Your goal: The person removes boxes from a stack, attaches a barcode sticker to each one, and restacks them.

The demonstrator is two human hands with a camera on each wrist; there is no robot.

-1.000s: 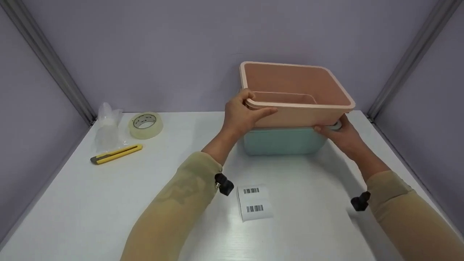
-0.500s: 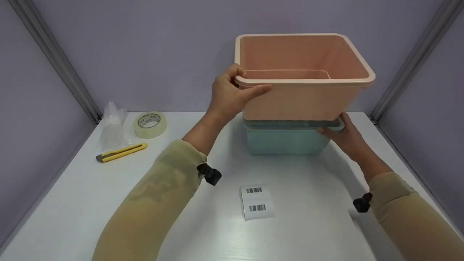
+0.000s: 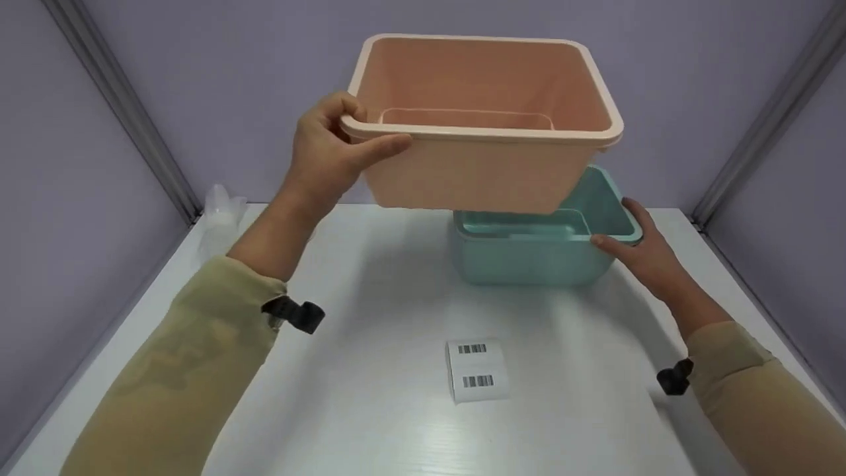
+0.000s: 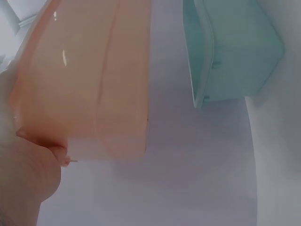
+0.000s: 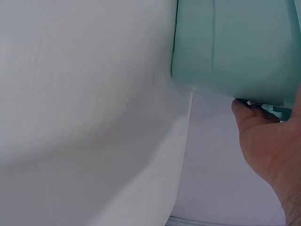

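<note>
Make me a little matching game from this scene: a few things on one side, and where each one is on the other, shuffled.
Things:
1. pink bin
2. green bin
3. barcode label
4. right hand

Places:
A. lying flat on the table, nearest the person
B. held up in the air by the left hand
C. on the green bin's right rim
D. standing on the table below the lifted bin

Pairs: 1-B, 2-D, 3-A, 4-C

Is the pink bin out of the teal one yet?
Out. The pink bin hangs clear above the teal bin, gripped by the left hand.
</note>
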